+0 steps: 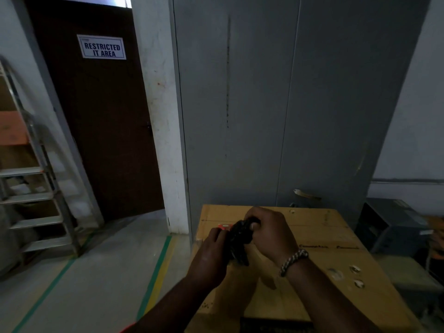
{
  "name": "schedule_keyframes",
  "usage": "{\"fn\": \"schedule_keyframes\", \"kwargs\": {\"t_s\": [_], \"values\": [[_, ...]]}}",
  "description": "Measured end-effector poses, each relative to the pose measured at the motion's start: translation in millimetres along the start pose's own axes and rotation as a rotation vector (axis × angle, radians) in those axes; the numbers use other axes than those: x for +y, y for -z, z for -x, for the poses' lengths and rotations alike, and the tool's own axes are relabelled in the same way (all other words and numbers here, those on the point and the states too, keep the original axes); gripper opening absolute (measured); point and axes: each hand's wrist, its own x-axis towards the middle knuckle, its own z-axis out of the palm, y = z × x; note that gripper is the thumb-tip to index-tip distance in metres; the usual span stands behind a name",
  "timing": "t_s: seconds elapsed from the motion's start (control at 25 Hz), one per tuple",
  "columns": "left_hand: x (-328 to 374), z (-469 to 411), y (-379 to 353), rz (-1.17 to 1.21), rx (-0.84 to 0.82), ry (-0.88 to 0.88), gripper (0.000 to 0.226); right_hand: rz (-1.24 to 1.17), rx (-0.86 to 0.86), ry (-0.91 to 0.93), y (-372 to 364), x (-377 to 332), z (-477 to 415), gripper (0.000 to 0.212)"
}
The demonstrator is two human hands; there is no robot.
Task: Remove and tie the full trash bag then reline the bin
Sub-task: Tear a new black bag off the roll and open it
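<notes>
**Both hands close on black bag over box**

A person's left hand and right hand hold a bunched black bag between them, above the far left part of a cardboard box. The left fingers curl round the bundle's near end. The right thumb and fingers pinch its far end from above. A small orange-red tag shows just past the left fingertips. A beaded bracelet circles the right wrist. Behind the box stands a grey cabinet. To the left, a dark door bears a sign reading "RESTRICTED IT AREA", with a stepladder beside it.
</notes>
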Motion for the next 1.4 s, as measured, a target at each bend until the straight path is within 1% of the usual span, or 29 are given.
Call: {"fn": "schedule_keyframes", "kwargs": {"t_s": [0.04, 0.2, 0.32, 0.4, 0.48, 0.6, 0.64, 0.72, 0.76, 0.8, 0.88, 0.96, 1.04, 1.08, 1.16, 1.2, 1.24, 1.28, 1.32, 1.4], "values": [[-1.8, 6.5, -1.2, -0.007, -0.014, 0.004, 0.065, -0.041, 0.017, -0.020, 2.0, 2.3, -1.8, 0.027], [-4.5, 34.0, -8.5, -0.037, -0.100, -0.024, 0.054, -0.119, 0.082, -0.062, 3.6, 6.2, -5.7, 0.023], [-3.0, 46.7, -12.2, -0.045, -0.150, 0.032, 0.053, -0.151, 0.088, -0.054, 0.8, 0.7, -4.4, 0.023], [1.9, 46.3, -7.5, -0.009, -0.148, 0.082, 0.055, -0.160, 0.080, -0.033, -0.9, -4.3, -3.6, 0.025], [3.2, 45.0, -2.2, 0.036, -0.168, 0.140, 0.062, -0.170, 0.070, -0.022, -2.8, -8.9, -3.7, 0.026], [4.2, 46.3, 1.9, 0.051, -0.162, 0.151, 0.065, -0.180, 0.069, -0.002, -4.8, -14.3, -2.8, 0.026], [4.2, 47.5, 1.8, 0.047, -0.163, 0.147, 0.063, -0.178, 0.066, 0.006, -5.1, -15.5, -2.2, 0.026], [4.4, 49.4, 1.2, 0.067, -0.127, 0.155, 0.045, -0.172, 0.067, 0.022, -6.1, -16.7, -1.0, 0.026], [7.1, 49.6, 3.7, 0.031, -0.119, 0.158, 0.038, -0.168, 0.069, 0.030, -6.8, -16.7, -0.7, 0.026], [8.5, 51.3, 5.9, 0.031, -0.104, 0.176, 0.037, -0.166, 0.070, 0.037, -7.3, -16.5, -0.5, 0.026], [10.6, 52.7, 7.8, 0.110, -0.020, 0.256, 0.046, -0.168, 0.075, 0.051, -8.4, -16.5, -0.2, 0.025], [17.0, 50.2, 14.6, 0.224, 0.047, 0.393, 0.050, -0.180, 0.084, 0.057, -9.2, -16.6, 0.4, 0.024], [24.9, 41.9, 21.6, 0.326, 0.190, 0.521, 0.052, -0.204, 0.125, 0.073, -10.6, -17.4, 1.1, 0.024], [27.5, 37.5, 26.1, 0.365, 0.275, 0.578, 0.046, -0.217, 0.158, 0.090, -11.3, -18.2, 1.3, 0.024], [39.9, 26.7, 41.6, 0.493, 0.400, 0.713, 0.025, -0.245, 0.231, 0.137, -12.0, -21.2, 1.7, 0.025], [44.8, 22.5, 48.1, 0.616, 0.460, 0.780, 0.015, -0.258, 0.268, 0.162, -12.4, -23.6, 2.3, 0.026], [50.8, 19.1, 54.6, 0.755, 0.491, 0.831, 0.010, -0.268, 0.304, 0.184, -13.1, -26.0, 3.0, 0.028], [57.0, 16.7, 60.6, 0.896, 0.484, 0.870, 0.015, -0.279, 0.341, 0.203, -14.2, -28.1, 3.6, 0.029], [63.9, 14.0, 66.8, 1.023, 0.438, 0.892, 0.024, -0.288, 0.377, 0.219, -15.3, -29.9, 4.7, 0.031], [76.0, 9.5, 76.9, 1.241, 0.293, 0.875, 0.040, -0.291, 0.427, 0.264, -18.2, -32.6, 7.3, 0.033]]}}
